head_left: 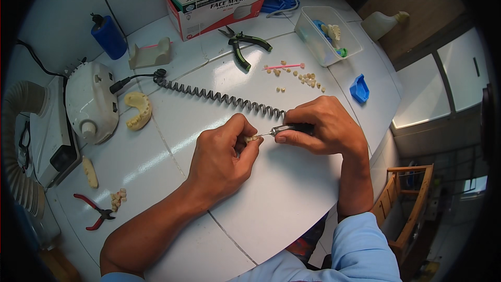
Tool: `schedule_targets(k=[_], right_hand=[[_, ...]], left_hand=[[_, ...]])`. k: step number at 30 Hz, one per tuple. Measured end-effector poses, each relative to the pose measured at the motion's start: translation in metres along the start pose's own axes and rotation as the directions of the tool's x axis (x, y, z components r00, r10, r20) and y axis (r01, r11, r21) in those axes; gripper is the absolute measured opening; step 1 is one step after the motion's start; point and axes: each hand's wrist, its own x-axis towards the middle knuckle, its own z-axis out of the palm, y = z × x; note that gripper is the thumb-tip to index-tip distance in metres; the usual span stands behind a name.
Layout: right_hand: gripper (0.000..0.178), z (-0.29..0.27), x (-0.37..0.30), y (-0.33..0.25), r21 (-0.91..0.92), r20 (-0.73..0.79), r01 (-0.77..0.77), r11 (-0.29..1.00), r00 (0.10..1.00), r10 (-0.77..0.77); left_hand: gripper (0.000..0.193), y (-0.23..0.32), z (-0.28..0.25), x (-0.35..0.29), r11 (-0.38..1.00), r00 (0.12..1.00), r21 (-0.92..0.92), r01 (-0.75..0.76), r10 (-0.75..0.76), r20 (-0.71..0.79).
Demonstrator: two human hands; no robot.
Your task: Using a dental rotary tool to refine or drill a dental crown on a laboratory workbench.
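My right hand (329, 128) is closed around a dark rotary handpiece (281, 130), held nearly level. Its thin metal bit points left and meets a small cream tooth-like piece (251, 139), pinched in the fingertips of my left hand (222, 151). The fingers partly cover that piece. From the handpiece a black coiled cord (219, 97) runs back left toward a white control box (96, 107). Beyond my right hand several loose tooth-like pieces (308, 79) lie on the white tiled table (292, 188), near a pink stick (287, 66). A horseshoe-shaped dental cast (141, 117) rests beside the box.
Green-black pliers (241, 47) lie far off, before stacked mask boxes (219, 14). A clear plastic tub (326, 47) and a blue tray (360, 89) stand at right. Red-handled cutters (98, 213) lie near left, and a ribbed hose (18, 146) curves along the left edge.
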Motion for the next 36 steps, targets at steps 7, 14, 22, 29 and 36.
schedule_targets(k=[7,14,22,29,36], right_hand=[[0.053,0.0023,-0.0007,0.0018,0.015,-0.009,0.013,1.0,1.0,-0.013],[0.054,0.0007,-0.0003,0.0004,-0.007,-0.004,0.01,1.0,1.0,-0.01],[0.054,0.0031,-0.0006,0.0021,-0.014,-0.019,0.015,1.0,1.0,-0.015],[0.054,0.0011,-0.0006,0.0005,-0.013,-0.002,0.002,1.0,1.0,-0.002],[0.051,0.0011,-0.0012,-0.0002,-0.007,0.004,0.002,1.0,1.0,-0.002]], left_hand=[[0.014,-0.0003,0.0,-0.0002,1.0,1.0,-0.01,-0.006,0.006,-0.001],[0.013,0.0009,-0.0004,0.0001,1.0,1.0,-0.004,0.0,0.0,0.001],[0.014,0.0014,0.0,0.0001,1.0,1.0,0.005,-0.007,0.007,-0.004],[0.014,0.0023,-0.0006,0.0003,1.0,1.0,0.005,-0.004,0.004,0.001],[0.014,0.0,0.0002,0.0002,1.0,1.0,-0.001,-0.015,0.015,-0.008]])
